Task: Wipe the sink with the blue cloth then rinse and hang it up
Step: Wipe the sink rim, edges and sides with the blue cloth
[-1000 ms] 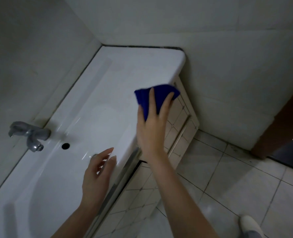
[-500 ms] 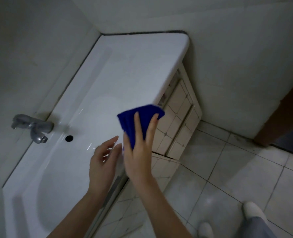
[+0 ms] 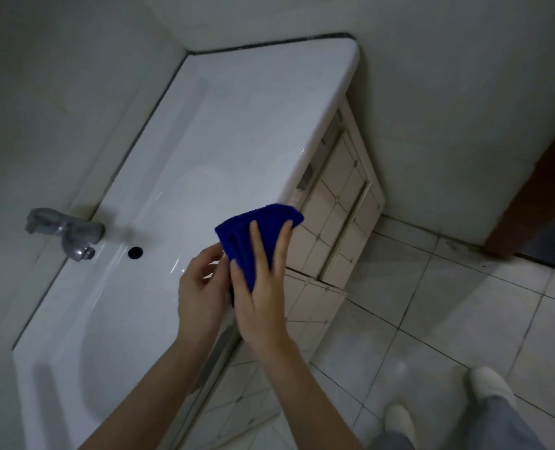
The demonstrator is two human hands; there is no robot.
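Blue cloth (image 3: 264,220) beneath straight fingers (image 3: 256,250) of right hand (image 3: 261,303)

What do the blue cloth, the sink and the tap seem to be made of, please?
The blue cloth looks like soft napped fabric, perhaps microfibre: it is matte, fuzzy-edged and folded in layers. The sink appears to be glazed ceramic or similar: white and smooth, with glossy reflections. The tap looks like grey metal, mostly dull with a shinier spout.
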